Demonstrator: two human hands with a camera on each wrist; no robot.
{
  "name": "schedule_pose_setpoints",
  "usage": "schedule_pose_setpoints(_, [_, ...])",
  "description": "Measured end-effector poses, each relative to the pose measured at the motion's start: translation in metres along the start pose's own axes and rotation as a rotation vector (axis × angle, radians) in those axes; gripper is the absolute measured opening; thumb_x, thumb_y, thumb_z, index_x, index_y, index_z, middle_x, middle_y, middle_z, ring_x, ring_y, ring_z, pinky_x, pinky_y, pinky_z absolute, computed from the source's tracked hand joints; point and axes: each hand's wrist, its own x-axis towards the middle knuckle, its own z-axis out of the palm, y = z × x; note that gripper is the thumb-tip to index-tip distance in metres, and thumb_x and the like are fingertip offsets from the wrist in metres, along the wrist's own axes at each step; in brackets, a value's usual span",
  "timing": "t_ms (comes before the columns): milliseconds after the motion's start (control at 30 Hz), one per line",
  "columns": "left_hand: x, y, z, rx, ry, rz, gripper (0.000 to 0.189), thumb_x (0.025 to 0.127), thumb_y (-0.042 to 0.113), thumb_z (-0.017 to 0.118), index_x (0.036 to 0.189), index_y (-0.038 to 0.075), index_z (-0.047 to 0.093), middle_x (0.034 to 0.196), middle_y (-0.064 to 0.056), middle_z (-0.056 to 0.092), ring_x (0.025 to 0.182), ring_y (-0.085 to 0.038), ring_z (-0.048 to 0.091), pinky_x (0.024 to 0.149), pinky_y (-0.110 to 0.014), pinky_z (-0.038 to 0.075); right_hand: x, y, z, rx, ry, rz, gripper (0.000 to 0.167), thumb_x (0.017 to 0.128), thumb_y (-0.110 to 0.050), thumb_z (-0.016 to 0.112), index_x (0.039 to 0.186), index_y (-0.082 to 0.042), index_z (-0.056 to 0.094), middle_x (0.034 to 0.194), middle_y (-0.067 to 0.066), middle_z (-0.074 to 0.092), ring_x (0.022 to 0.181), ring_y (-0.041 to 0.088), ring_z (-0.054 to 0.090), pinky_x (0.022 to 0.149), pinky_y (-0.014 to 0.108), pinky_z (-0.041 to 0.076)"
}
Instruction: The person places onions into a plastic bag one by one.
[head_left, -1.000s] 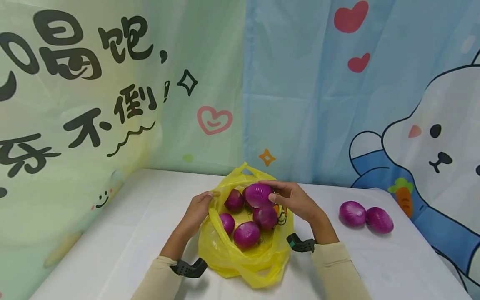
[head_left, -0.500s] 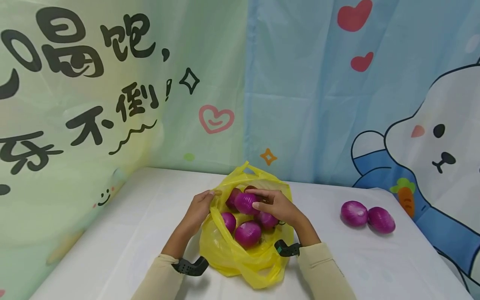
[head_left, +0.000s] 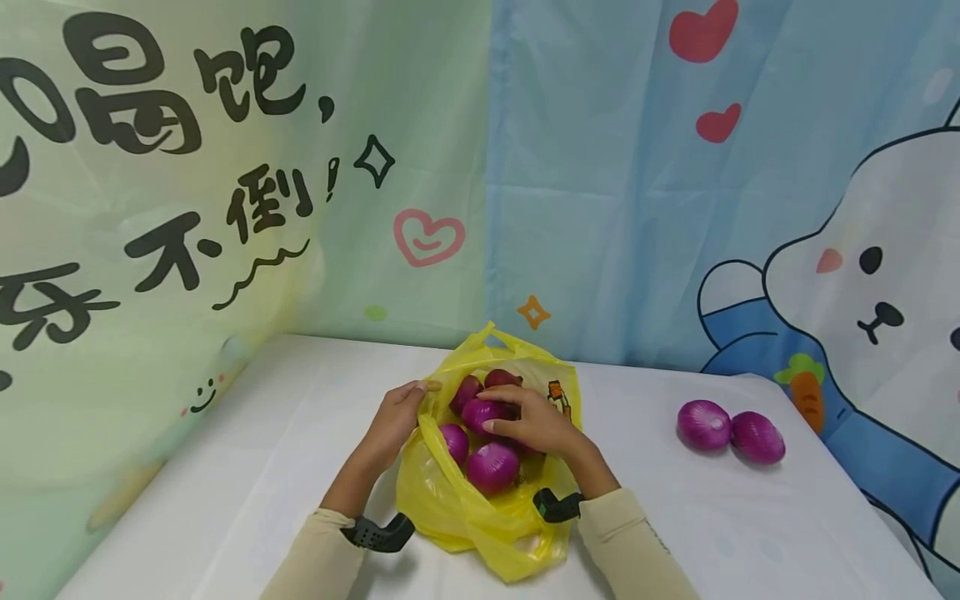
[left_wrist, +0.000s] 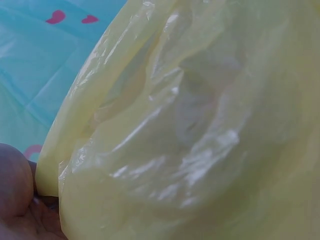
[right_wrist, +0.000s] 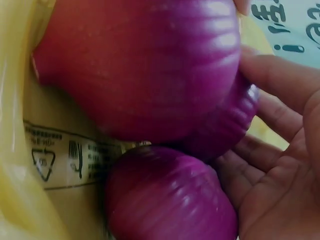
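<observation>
In the head view, a yellow plastic bag (head_left: 450, 521) lies with its mouth open and several red onions inside. My left hand (head_left: 395, 417) pinches the bag's left edge between thumb and fingers; its wrist view is mostly filled by the thin yellow plastic (left_wrist: 200, 150). My right hand (head_left: 536, 421) reaches into the bag's mouth and holds a red onion (head_left: 480, 414) among the others. Up close in the right wrist view, that onion (right_wrist: 145, 65) shows its stem end to the left, with the thumb (right_wrist: 275, 77) against its side. Another onion (right_wrist: 170, 200) sits just below it.
Two more red onions (head_left: 703, 426) lie side by side on the white tabletop (head_left: 652, 417), right of the bag. Behind the table hangs a printed backdrop (head_left: 570, 183) with hearts and a cartoon animal. Each wrist wears a black band (head_left: 378, 534).
My right hand has carried its onion leftward and down, from the bag's back right to among the onions inside. The left hand keeps its hold on the bag's edge.
</observation>
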Motion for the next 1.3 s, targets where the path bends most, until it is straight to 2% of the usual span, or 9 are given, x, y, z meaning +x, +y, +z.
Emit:
schedule_pose_setpoints(167, [0.001,-0.001,0.000,0.000,-0.002,0.005,0.040,0.107,0.024,0.035,0.124,-0.004,0.058,0.115,-0.016,0.062,0.104,-0.026,0.061,0.090,-0.035,0.050,0.006,-0.007,0.005,-0.078,-0.008,0.019,0.043,0.089,-0.022,0.073,0.128,-0.008,0.063,0.127,0.006,0.061,0.119,0.029,0.051,0.098,0.050,0.044])
schedule_pose_setpoints(367, [0.002,-0.002,-0.001,0.003,0.009,0.005,0.040,0.107,0.024,0.035,0.123,-0.004,0.059,0.112,-0.015,0.062,0.099,-0.024,0.061,0.087,-0.033,0.051,0.011,-0.012,0.011,-0.192,-0.011,0.007,0.045,0.088,-0.024,0.074,0.128,-0.006,0.063,0.128,0.011,0.059,0.121,0.031,0.052,0.099,0.049,0.044])
schedule_pose_setpoints(500, [0.002,-0.002,-0.001,0.005,0.002,0.012,0.040,0.107,0.024,0.035,0.125,-0.004,0.058,0.114,-0.016,0.062,0.102,-0.024,0.061,0.088,-0.034,0.051,0.009,-0.012,0.012,-0.193,0.013,0.021,0.043,0.089,-0.023,0.073,0.127,-0.006,0.063,0.130,0.011,0.058,0.125,0.032,0.049,0.100,0.050,0.042])
schedule_pose_setpoints(833, [0.001,0.003,-0.002,0.014,0.013,-0.032,0.042,0.107,0.028,0.035,0.124,-0.003,0.058,0.110,-0.014,0.061,0.099,-0.024,0.059,0.088,-0.034,0.050,0.004,-0.009,0.010,-0.130,0.050,0.017,0.039,0.090,-0.024,0.071,0.125,-0.008,0.065,0.125,0.007,0.062,0.119,0.028,0.053,0.099,0.048,0.044])
schedule_pose_setpoints(967, [-0.002,0.009,-0.003,0.017,0.005,-0.046,0.041,0.107,0.024,0.033,0.124,-0.005,0.057,0.110,-0.017,0.061,0.100,-0.027,0.059,0.088,-0.034,0.050,0.003,-0.006,0.010,-0.074,0.072,0.030,0.037,0.092,-0.026,0.069,0.125,-0.010,0.066,0.125,0.006,0.061,0.119,0.027,0.054,0.097,0.047,0.046])
schedule_pose_setpoints(1100, [-0.005,0.017,-0.002,0.027,0.000,-0.051,0.041,0.108,0.021,0.031,0.124,-0.008,0.056,0.110,-0.020,0.060,0.102,-0.030,0.058,0.088,-0.035,0.050,0.000,-0.004,0.009,-0.007,0.078,0.003,0.037,0.094,-0.025,0.067,0.126,-0.006,0.064,0.125,0.009,0.061,0.117,0.027,0.056,0.095,0.043,0.048])
schedule_pose_setpoints(1300, [0.000,0.007,-0.004,0.018,0.011,-0.048,0.042,0.107,0.026,0.034,0.124,-0.004,0.057,0.109,-0.016,0.061,0.098,-0.025,0.060,0.087,-0.033,0.050,-0.010,-0.008,0.002,0.104,0.077,-0.002,0.039,0.096,-0.024,0.064,0.128,-0.002,0.062,0.126,0.010,0.060,0.118,0.027,0.056,0.096,0.039,0.048])
